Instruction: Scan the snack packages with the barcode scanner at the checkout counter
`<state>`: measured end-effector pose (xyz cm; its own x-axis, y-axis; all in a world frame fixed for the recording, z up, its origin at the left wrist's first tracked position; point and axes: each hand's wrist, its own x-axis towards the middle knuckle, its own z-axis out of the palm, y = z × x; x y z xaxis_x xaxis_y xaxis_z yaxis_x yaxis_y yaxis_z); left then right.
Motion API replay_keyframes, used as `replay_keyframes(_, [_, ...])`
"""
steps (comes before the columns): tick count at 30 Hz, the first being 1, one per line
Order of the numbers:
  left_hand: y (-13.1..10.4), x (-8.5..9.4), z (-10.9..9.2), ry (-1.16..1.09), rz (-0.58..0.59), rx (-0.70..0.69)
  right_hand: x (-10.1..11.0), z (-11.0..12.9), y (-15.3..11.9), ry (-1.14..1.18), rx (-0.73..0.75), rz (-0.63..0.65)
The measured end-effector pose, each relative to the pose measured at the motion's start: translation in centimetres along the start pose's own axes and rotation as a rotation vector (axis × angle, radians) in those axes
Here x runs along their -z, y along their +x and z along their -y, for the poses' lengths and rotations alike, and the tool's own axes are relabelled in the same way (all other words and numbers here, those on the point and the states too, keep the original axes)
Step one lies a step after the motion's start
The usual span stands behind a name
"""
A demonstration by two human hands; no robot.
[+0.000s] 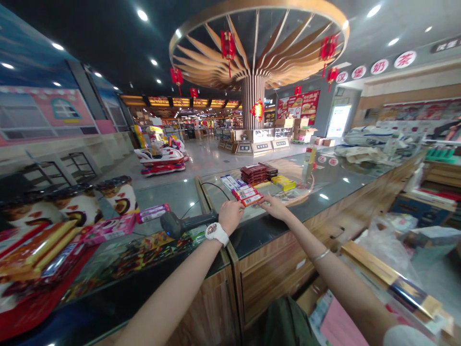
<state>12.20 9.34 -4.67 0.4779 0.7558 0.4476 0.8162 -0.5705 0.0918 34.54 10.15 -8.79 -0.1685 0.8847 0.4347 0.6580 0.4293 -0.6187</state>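
Red and white snack packs [247, 196] lie side by side on the glass counter, between my two hands. My left hand [231, 216], with a white watch on its wrist, has its fingers closed at the packs' near left edge. On their right end rests my right hand [273, 207], fingers closed on the same packs. Just behind them are blue and white packs [231, 182] and a stack of dark red packs [254, 174]. A yellow pack [284, 182] lies to the right of the stack.
A black handheld scanner [180, 225] lies left of my left hand. Farther left are printed cups [120, 196], a pink pack [110, 228] and a pile of colourful snack bags [39, 250]. White bags [374, 139] sit on the counter's far right. Below right stands a long gold box [389, 276].
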Motion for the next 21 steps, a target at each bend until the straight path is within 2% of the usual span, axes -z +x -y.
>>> replay_keyframes(5, [-0.6,0.2,-0.6,0.018,0.037,-0.052,0.0,-0.2,-0.2,-0.033,-0.038,-0.045])
replay_keyframes(11, [-1.0,1.4,-1.6,0.086,0.179,-0.024,-0.3,-0.7,0.1,-0.032,0.028,-0.158])
replay_keyframes(15, [-1.1,2.1,-2.1,0.086,0.181,-0.009,-0.3,-0.7,0.0,-0.008,0.045,-0.177])
replay_keyframes(21, [-1.2,2.5,-2.5,0.107,0.160,0.014,0.1,-0.4,-0.2,-0.111,0.015,-0.188])
